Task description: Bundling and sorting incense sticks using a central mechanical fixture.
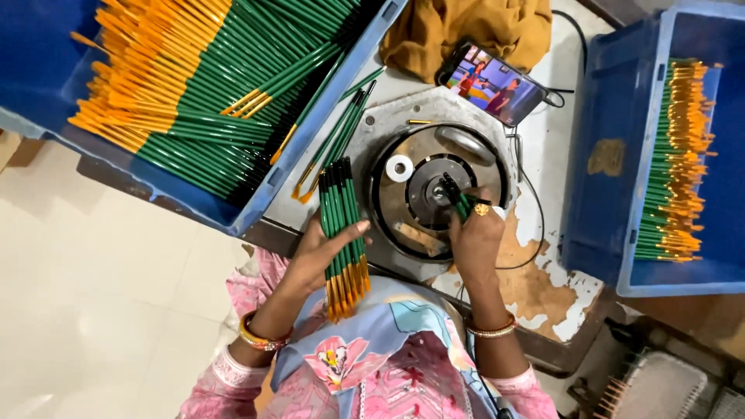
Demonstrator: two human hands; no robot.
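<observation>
Head view: left hand (320, 252) clamped round a bundle of brushes (342, 233), slim green handles w/ orange ends, fanned slightly, tips toward 6 o'clock. Right hand (475, 237) closed on a few green brushes (458, 200), dark ends pressed at the hub of a round metal disc machine (434, 190), shiny, worn, w/ a white ring at approx 9 o'clock on it. Loose brushes (334, 140) lie on the bench (543, 155) at 11 o'clock, just beside the big blue plastic crate (310, 147) heaped w/ more. Second blue crate (605, 194) at 3 o'clock, brushes stacked neatly. Phone (497, 85) propped at 12 o'clock against mustard cloth (458, 31). Bench paint chipped; little free room btwn crates.
</observation>
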